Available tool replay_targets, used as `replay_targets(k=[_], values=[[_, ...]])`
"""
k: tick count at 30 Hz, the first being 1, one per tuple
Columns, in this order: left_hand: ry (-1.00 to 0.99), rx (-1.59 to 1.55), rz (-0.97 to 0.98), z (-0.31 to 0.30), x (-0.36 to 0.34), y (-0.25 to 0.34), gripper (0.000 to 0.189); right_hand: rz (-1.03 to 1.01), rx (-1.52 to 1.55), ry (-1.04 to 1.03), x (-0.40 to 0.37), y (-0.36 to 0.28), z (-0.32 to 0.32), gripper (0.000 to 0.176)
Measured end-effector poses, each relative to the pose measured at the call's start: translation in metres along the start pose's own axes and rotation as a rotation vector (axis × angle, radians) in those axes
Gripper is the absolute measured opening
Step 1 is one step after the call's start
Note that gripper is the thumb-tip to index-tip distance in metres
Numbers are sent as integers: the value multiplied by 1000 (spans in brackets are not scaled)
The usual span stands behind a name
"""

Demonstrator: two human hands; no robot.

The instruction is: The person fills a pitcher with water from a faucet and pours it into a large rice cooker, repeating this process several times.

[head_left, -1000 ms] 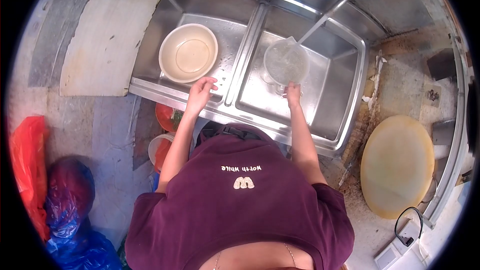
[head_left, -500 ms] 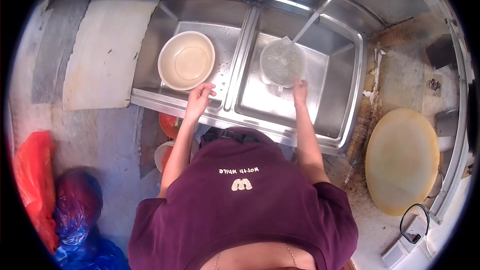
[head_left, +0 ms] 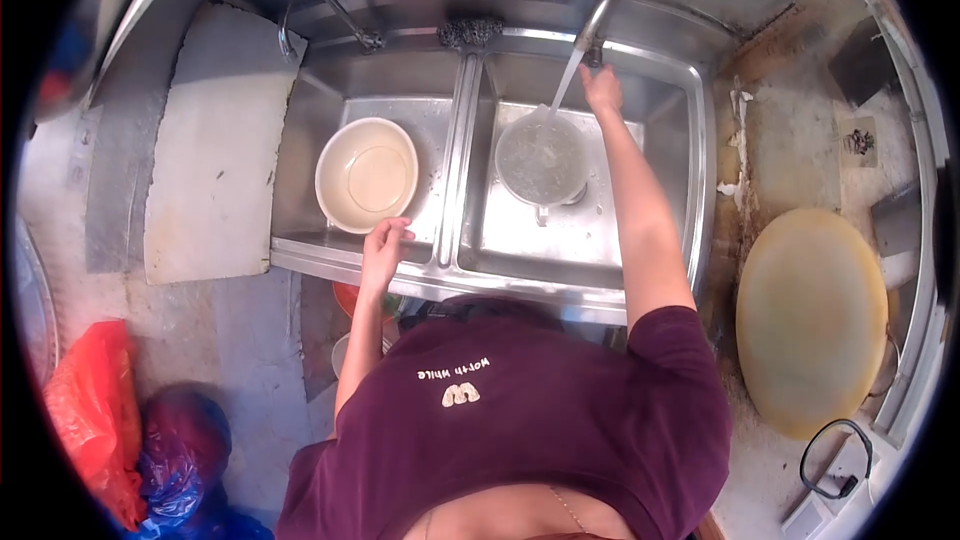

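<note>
Water runs from the right faucet (head_left: 603,15) into a round, see-through container (head_left: 540,158) in the right sink basin. The container is filled with bubbling water, and a small handle or tab sticks out on its near side. My right hand (head_left: 602,92) reaches to the dark faucet handle (head_left: 594,54), its fingers closed at it and partly hidden. Over the front rim of the left basin, my left hand (head_left: 384,248) hovers with loosely bent fingers and nothing in them. Just beyond it a cream plastic bowl (head_left: 335,185) stands upright in the left basin.
A second faucet (head_left: 345,18) arches behind the left basin. A dark scouring pad (head_left: 470,32) lies on the sink's back ledge. A pale board (head_left: 212,145) is on the left, a yellowish round board (head_left: 812,325) on the right. Red (head_left: 95,420) and blue bags sit lower left.
My right hand has moved from beside the container up to the faucet handle. My left hand stays near the bowl. The view has shifted, and water still runs.
</note>
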State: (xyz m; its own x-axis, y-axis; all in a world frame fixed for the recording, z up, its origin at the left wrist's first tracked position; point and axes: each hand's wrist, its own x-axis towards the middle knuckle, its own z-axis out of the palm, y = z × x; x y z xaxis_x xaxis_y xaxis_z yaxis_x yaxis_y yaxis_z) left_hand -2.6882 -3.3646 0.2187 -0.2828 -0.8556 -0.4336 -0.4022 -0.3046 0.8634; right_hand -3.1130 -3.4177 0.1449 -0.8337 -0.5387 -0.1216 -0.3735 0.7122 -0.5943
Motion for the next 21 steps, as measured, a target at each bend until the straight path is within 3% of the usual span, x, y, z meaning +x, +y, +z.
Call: replay_targets(k=[7, 13, 16, 17, 21], values=[[111, 30, -55, 1, -8, 1, 22, -71, -114, 29, 34, -7, 11, 37], [50, 57, -44, 16, 8, 9, 22, 0, -72, 9, 38, -1, 13, 42], [7, 107, -4, 28, 23, 27, 20, -75, -10, -23, 57, 20, 30, 44], [-11, 102, -32, 34, 29, 34, 21, 147, 475, -350, 65, 31, 34, 49], [-159, 137, -12, 58, 60, 59, 24, 251, 1011, -437, 60, 36, 35, 53]])
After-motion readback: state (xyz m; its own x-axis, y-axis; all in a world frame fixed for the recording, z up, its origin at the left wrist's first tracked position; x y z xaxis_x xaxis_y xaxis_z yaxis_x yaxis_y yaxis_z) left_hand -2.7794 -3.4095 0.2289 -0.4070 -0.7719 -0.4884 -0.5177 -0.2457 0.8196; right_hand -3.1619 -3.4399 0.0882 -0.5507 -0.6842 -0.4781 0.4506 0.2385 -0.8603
